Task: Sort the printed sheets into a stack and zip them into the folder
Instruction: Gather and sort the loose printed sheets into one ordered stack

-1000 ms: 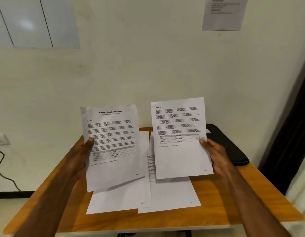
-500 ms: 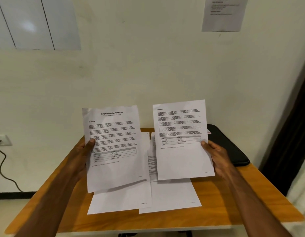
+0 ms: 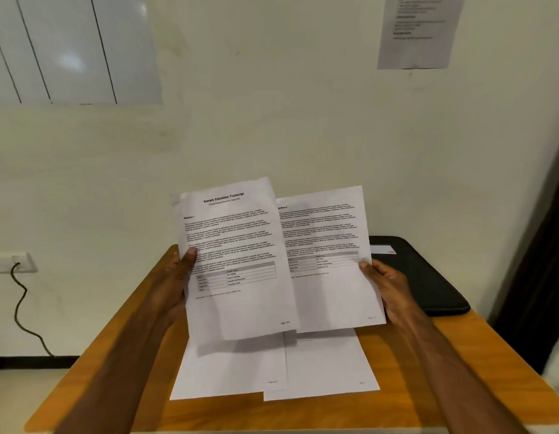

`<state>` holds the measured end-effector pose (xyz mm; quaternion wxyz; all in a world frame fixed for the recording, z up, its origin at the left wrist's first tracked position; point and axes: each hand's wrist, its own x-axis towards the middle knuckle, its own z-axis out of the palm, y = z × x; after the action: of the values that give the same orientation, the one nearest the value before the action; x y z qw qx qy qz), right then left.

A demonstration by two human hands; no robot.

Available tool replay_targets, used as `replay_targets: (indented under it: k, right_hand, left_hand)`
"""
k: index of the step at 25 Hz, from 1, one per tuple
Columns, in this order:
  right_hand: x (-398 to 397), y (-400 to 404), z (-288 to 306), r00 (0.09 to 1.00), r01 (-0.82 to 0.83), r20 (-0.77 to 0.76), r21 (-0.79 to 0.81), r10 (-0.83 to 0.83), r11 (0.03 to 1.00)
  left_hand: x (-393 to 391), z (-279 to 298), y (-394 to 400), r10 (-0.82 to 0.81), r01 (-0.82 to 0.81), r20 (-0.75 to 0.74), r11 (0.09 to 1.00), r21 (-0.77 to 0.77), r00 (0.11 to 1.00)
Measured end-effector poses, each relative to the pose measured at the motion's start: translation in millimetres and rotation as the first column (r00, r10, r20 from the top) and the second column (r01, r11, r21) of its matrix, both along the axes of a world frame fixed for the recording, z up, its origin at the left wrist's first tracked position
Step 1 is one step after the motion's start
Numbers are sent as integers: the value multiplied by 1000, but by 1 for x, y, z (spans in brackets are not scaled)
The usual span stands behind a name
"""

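My left hand [image 3: 175, 283] pinches the left edge of a printed sheet headed "Sample Education Transcript" [image 3: 237, 261], held up above the table. My right hand [image 3: 389, 288] pinches the right edge of a second printed sheet [image 3: 331, 264]. The left sheet's right edge overlaps the front of the right sheet. Below them, more sheets [image 3: 272, 368] lie side by side on the wooden table [image 3: 444, 389]. A black zip folder [image 3: 428, 277] lies flat at the table's back right corner, partly hidden by the right sheet.
The table stands against a pale wall. A paper notice [image 3: 419, 29] hangs on the wall at upper right, a whiteboard [image 3: 74, 48] at upper left. A wall socket with a black cable [image 3: 18, 286] is at the left. A dark door frame [image 3: 535, 261] borders the right.
The two held sheets were apart before; my left hand has moved right, so its sheet now overlaps the sheet in my right hand.
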<state>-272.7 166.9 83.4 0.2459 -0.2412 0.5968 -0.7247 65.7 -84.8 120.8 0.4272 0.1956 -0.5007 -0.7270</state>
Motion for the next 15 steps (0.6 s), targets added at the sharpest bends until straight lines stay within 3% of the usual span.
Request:
replay_targets:
  k: [5,11,15]
  right_hand:
    - [28,-24,7,994,-103,27,-55,105,993]
    - [53,-51,8,981,-188,31,-37,189,981]
    - [72,-61,2,977,-209,36,-56,211,976]
  left_hand:
    - [-26,4,-2,30,-27,24,995,-94,999]
    - [-45,7,14,135,-133,127,991,-26,983]
    - [-54,-6,14,124,-137,141,986,93,982]
